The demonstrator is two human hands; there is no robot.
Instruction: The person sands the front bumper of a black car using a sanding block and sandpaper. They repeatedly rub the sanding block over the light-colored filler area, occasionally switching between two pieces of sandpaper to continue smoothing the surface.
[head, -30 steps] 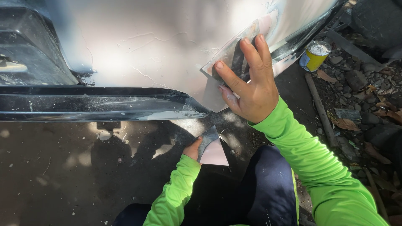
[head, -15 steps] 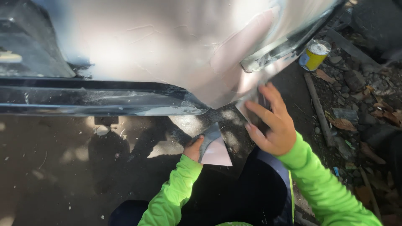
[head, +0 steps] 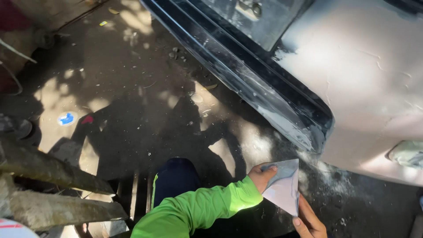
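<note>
My left hand (head: 261, 175), in a bright green sleeve, pinches the top corner of a folded grey-white sheet of sandpaper (head: 284, 187). My right hand (head: 309, 221) comes up from the bottom edge and holds the sheet's lower corner, its fingers partly hidden behind the sheet. Both hands are low, just in front of a car body panel (head: 361, 75) coated in pale pinkish filler. A black sill strip (head: 264, 88) runs diagonally along the panel's lower edge.
The dirt floor (head: 132, 110) is dusty, with small debris and a blue scrap (head: 67, 118). Rough wooden beams (head: 53, 176) lie at the lower left. My dark-trousered knee (head: 176, 176) is below the hands. A pale patch (head: 407, 154) shows on the panel at right.
My right hand has come down off the filler-coated panel to the sheet held by my left hand. The view has swung left and down toward the floor.
</note>
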